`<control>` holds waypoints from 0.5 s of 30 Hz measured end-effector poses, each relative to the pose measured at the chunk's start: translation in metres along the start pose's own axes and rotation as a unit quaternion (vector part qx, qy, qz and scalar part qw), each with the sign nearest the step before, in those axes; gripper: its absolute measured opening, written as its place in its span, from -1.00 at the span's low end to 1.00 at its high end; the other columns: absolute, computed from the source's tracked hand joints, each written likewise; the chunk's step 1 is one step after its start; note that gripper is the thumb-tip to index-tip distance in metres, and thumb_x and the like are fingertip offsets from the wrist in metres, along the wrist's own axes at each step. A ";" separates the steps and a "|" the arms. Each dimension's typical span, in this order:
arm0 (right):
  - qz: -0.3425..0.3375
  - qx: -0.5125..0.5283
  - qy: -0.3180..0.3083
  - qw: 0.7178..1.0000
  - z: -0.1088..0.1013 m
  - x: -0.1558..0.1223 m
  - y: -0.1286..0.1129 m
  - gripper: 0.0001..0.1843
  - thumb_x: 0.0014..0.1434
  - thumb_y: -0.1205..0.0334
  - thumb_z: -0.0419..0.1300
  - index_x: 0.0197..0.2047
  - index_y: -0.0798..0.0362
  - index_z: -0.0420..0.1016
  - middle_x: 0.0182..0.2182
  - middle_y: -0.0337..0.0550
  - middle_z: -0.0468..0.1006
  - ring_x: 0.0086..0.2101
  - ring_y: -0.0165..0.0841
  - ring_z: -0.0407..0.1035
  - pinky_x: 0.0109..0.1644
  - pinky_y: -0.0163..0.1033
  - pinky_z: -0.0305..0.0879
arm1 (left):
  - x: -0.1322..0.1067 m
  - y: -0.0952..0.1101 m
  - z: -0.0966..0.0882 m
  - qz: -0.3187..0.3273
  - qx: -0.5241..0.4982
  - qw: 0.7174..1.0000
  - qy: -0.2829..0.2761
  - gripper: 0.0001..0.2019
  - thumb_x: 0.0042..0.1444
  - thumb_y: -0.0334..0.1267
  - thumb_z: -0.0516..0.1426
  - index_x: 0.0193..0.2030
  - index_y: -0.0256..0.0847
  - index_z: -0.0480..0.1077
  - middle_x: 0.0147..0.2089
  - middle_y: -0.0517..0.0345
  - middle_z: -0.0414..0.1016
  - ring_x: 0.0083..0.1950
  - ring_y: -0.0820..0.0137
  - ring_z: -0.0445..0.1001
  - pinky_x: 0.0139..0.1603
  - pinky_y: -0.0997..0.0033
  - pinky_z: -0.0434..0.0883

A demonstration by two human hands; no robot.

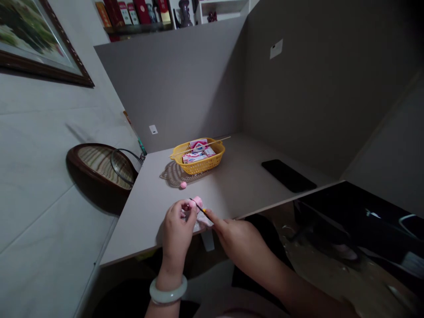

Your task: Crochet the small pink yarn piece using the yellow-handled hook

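Observation:
My left hand (179, 223), a pale bangle (168, 290) on its wrist, pinches a small pink lump (198, 202) over the front of the desk. My right hand (228, 232) is closed around a thin dark knife-like tool (200, 208) with a bit of yellow near the fingers. Its dark length lies across the pink lump, touching or just in front of it. Crumpled whitish wrapping (202, 222) shows beneath the hands. A small pink ball (183, 185) rests on the desk beyond my left hand.
A yellow plastic basket (202, 168) holding pink-and-white packets stands farther back, a thin stick (218, 140) laid across its rim. A black flat object (288, 176) lies at the right of the desk (139, 221). Grey panels rise behind and at the right. A wood-framed seat (99, 176) is at the left.

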State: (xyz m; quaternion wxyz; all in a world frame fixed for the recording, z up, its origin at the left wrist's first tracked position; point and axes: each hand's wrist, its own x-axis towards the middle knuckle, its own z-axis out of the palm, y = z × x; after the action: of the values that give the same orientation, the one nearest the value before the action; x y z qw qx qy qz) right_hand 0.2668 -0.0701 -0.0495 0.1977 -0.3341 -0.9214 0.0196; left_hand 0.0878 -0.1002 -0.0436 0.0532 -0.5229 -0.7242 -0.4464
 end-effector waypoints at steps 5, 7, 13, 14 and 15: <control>-0.001 -0.005 -0.016 1.000 0.000 0.005 -0.004 -0.29 0.22 0.52 -0.02 0.42 0.08 0.09 -0.42 -0.18 0.62 -0.52 -0.38 0.45 -0.52 -0.29 0.00 | 0.007 0.002 -0.009 -0.007 -0.027 0.998 -0.062 -0.76 0.19 -0.03 0.13 -0.25 -0.14 0.47 -0.28 0.12 0.57 -0.32 0.34 0.50 -0.30 0.39 0.41; 0.002 0.005 -0.009 1.000 0.003 -0.002 -0.004 -0.30 0.21 0.53 -0.03 0.41 0.08 0.12 -0.39 -0.17 0.62 -0.50 -0.38 0.46 -0.50 -0.30 0.02 | 0.010 0.000 -0.013 -0.001 -0.026 0.995 -0.097 -0.76 0.19 -0.04 0.14 -0.24 -0.14 0.49 -0.26 0.12 0.58 -0.31 0.35 0.50 -0.28 0.39 0.41; 0.004 0.002 -0.018 1.000 0.003 -0.003 -0.007 -0.31 0.22 0.53 -0.03 0.41 0.10 0.11 -0.42 -0.18 0.61 -0.50 -0.34 0.47 -0.50 -0.28 0.02 | 0.016 -0.010 -0.011 -0.044 -0.082 0.990 -0.102 -0.78 0.16 -0.07 0.16 -0.25 -0.16 0.51 -0.35 0.15 0.60 -0.38 0.38 0.50 -0.32 0.42 0.40; 0.003 -0.004 -0.018 1.000 0.004 -0.005 -0.007 -0.29 0.21 0.54 -0.03 0.41 0.09 0.11 -0.43 -0.18 0.60 -0.51 -0.33 0.47 -0.51 -0.27 0.00 | 0.015 -0.011 -0.010 -0.047 -0.089 0.990 -0.097 -0.78 0.16 -0.07 0.16 -0.25 -0.16 0.51 -0.35 0.16 0.60 -0.38 0.38 0.50 -0.33 0.43 0.40; 0.002 -0.011 -0.016 1.000 0.004 -0.008 -0.006 -0.28 0.19 0.55 -0.01 0.41 0.08 0.12 -0.43 -0.20 0.60 -0.53 -0.33 0.46 -0.53 -0.26 -0.01 | 0.015 -0.012 -0.009 -0.047 -0.091 0.990 -0.092 -0.78 0.16 -0.07 0.16 -0.25 -0.16 0.51 -0.35 0.16 0.60 -0.39 0.38 0.50 -0.33 0.43 0.40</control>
State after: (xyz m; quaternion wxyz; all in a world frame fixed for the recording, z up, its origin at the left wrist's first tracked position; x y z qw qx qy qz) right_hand 0.2671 -0.0795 -0.0551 0.1797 -0.3373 -0.9240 0.0153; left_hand 0.0682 -0.0965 -0.0371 -0.0827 -0.5298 -0.7061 -0.4625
